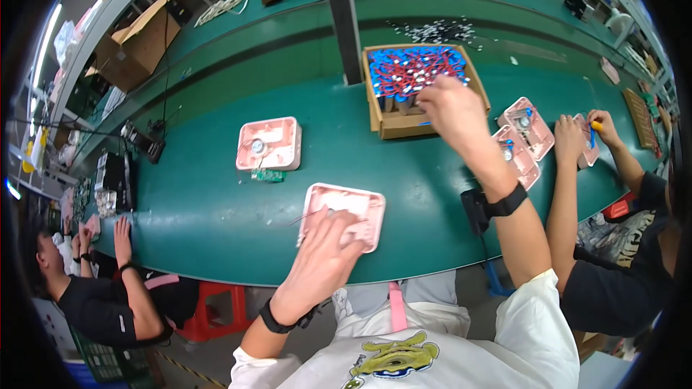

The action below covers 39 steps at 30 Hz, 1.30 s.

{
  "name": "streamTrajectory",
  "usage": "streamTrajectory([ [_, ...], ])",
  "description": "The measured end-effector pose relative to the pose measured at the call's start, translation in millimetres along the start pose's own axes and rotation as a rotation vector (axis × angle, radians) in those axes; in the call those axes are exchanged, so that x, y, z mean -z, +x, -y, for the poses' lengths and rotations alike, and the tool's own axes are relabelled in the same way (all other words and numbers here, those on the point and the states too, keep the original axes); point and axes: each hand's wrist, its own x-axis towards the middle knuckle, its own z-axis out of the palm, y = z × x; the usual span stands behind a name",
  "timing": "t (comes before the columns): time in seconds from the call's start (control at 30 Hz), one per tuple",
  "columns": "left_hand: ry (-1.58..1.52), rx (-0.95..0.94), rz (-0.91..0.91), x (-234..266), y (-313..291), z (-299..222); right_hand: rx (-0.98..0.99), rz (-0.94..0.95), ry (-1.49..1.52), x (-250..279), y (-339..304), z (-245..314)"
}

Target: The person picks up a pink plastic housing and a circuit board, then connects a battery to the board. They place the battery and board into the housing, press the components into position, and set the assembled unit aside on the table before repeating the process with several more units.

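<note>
In front of me, a pink plastic shell (369,209) lies open side up on the green bench. My left hand (328,245) grips it, fingers reaching inside and thumb by the near rim. Thin wires stick out on its left; the part under my fingers is hidden. My right hand (453,104) is over the near right side of a cardboard box (404,130) filled with blue battery packs (393,65) on red leads. Its fingers are bent together among the packs; what they pinch is hidden.
Another pink shell (288,132) with a round speaker and green circuit board (268,176) lies left. Two pink shells (537,145) with blue packs lie right, beside a co-worker's hands (580,133). A metal post (340,21) stands behind the box. Another person (108,295) sits far left.
</note>
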Motion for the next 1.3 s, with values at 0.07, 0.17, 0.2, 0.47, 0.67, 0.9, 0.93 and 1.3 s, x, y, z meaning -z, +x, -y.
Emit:
streamTrajectory([
  [0.07,-0.074,-0.049,-0.035,4.7,6.7,0.7,-0.074,-0.03,0.167,3.7,5.0,-2.8],
  [0.17,-0.067,0.22,-0.209,14.1,-12.3,32.1,-0.256,-0.102,0.454,25.6,16.0,-9.8],
  [0.2,-0.061,0.354,-0.297,16.9,-18.2,38.3,-0.294,-0.141,0.639,29.3,22.7,-9.6],
  [0.47,-0.467,0.808,0.092,20.4,-23.2,42.2,-0.233,-0.417,1.299,69.6,45.2,14.3],
  [0.67,-0.771,0.68,-0.193,-7.6,-19.6,47.6,-0.172,-0.306,1.406,109.2,26.2,39.0],
  [0.9,-0.684,0.559,-0.23,-31.1,16.9,61.5,-0.105,0.004,0.737,96.0,-24.8,88.7],
  [0.93,-0.603,0.495,-0.218,-31.5,26.2,59.4,-0.124,0.095,0.693,87.4,-34.2,89.3],
  [1.3,-0.333,0.01,-0.237,-49.8,94.4,41.3,-0.351,0.627,0.663,43.5,-25.9,53.1],
])
